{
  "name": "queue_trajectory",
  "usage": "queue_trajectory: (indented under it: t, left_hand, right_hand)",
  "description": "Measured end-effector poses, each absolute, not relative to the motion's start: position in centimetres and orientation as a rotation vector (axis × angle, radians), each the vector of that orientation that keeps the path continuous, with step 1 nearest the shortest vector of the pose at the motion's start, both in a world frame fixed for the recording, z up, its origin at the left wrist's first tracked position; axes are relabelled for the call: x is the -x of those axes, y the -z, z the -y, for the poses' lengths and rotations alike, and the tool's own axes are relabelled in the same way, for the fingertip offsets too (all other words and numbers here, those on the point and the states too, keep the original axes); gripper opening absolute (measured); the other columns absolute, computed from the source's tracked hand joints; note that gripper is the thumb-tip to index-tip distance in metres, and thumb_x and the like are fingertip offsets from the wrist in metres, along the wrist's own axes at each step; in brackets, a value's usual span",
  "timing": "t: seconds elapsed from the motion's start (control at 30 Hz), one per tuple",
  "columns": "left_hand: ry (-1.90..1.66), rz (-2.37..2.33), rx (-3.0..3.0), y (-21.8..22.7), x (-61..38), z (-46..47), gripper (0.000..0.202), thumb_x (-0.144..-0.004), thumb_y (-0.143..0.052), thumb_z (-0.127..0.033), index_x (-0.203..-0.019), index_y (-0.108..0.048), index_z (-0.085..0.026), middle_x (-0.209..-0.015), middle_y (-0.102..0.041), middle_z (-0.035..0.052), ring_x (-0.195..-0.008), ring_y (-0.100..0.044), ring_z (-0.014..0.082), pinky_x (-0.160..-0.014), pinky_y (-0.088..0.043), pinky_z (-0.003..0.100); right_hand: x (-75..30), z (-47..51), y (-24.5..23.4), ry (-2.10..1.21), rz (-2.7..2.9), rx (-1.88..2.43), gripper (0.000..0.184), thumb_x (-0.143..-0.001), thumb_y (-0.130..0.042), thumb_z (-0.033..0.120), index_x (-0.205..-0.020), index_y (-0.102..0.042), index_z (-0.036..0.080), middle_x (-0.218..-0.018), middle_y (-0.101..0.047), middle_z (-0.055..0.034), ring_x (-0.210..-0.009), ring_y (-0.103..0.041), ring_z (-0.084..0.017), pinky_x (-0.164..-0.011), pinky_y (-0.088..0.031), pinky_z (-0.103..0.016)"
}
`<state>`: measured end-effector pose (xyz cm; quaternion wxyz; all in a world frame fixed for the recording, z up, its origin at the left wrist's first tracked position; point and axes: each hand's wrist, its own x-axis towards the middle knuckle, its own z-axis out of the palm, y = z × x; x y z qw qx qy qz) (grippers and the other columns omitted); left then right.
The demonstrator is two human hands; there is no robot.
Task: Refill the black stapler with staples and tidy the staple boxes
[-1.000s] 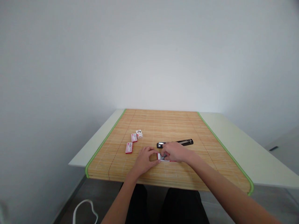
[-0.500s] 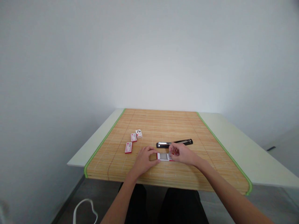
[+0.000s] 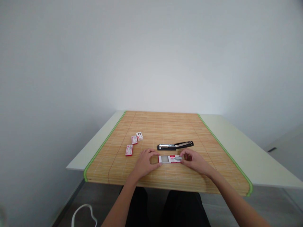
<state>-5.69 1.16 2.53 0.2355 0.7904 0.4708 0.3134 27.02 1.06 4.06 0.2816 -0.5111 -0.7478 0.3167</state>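
In front of me on the mat lies an opened red and white staple box [image 3: 175,160], its lid folded out to the right and grey staples [image 3: 165,159] showing in the left part. My left hand [image 3: 146,162] grips the box's left end between thumb and fingers. At the right end, my right hand [image 3: 193,160] holds the lid's edge with bent fingers and thumb. A grey shape shows on the lid by those fingertips; whether it is printed or a staple strip I cannot tell. Just behind the box rests a black stapler [image 3: 167,147], hinged open with its metal rail showing.
Two red and white boxes [image 3: 129,150] and a white box with a dark picture [image 3: 139,136] sit left of the stapler. A bamboo mat [image 3: 163,123] with green edging covers the middle of the white table [image 3: 227,132]. A wall rises behind.
My right hand has shifted right, off the middle of the box to its right end, uncovering the lid's red and white face. My left hand stays at the left end.
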Motion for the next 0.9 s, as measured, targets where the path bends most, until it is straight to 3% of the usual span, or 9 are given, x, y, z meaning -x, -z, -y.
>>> queue_trajectory:
  t: [0.2, 0.4, 0.67, 0.9]
  left_hand:
    - [-0.876, -1.283, -2.146, -2.5, 5.8, -1.2, 0.032, -0.080, -0.082, -0.040, -0.109, -0.074, -0.031, -0.123, -0.066, 0.0027, -0.119, -0.058, 0.0259, -0.106, -0.043, 0.042]
    - [-0.815, -1.331, -2.158, -2.5, 5.3, -1.4, 0.035, -0.077, -0.084, -0.049, -0.107, -0.078, -0.032, -0.120, -0.068, 0.0033, -0.117, -0.059, 0.0279, -0.106, -0.041, 0.044]
    - [-0.731, -1.338, -2.198, -2.4, 4.7, -2.0, 0.035, -0.076, -0.082, -0.057, -0.103, -0.080, -0.035, -0.094, -0.073, -0.0007, -0.100, -0.061, 0.0254, -0.098, -0.040, 0.042]
    - [-0.754, -1.302, -2.175, -2.5, 4.6, -2.0, 0.034, -0.075, -0.083, -0.056, -0.102, -0.080, -0.036, -0.091, -0.076, -0.0024, -0.098, -0.062, 0.0254, -0.097, -0.040, 0.042]
  right_hand:
    - [-26.8, -0.6, -3.9, -0.961, 1.923, 1.340, 0.024, -0.086, -0.071, 0.044, -0.097, -0.070, 0.023, -0.089, -0.071, -0.0027, -0.077, -0.064, -0.018, -0.070, -0.052, -0.032]
    - [-24.9, -0.4, -2.2, -1.006, 1.772, 1.364, 0.030, -0.084, -0.073, 0.049, -0.096, -0.070, 0.022, -0.089, -0.074, -0.0040, -0.080, -0.069, -0.020, -0.077, -0.056, -0.035]
    - [-21.5, 0.1, -1.8, -0.977, 1.702, 1.367, 0.026, -0.085, -0.072, 0.046, -0.094, -0.070, 0.022, -0.091, -0.074, -0.0047, -0.084, -0.071, -0.022, -0.079, -0.057, -0.035]
    - [-21.6, 0.0, -2.3, -0.941, 1.775, 1.364, 0.025, -0.086, -0.070, 0.046, -0.094, -0.070, 0.022, -0.090, -0.073, -0.0042, -0.083, -0.069, -0.022, -0.078, -0.057, -0.036]
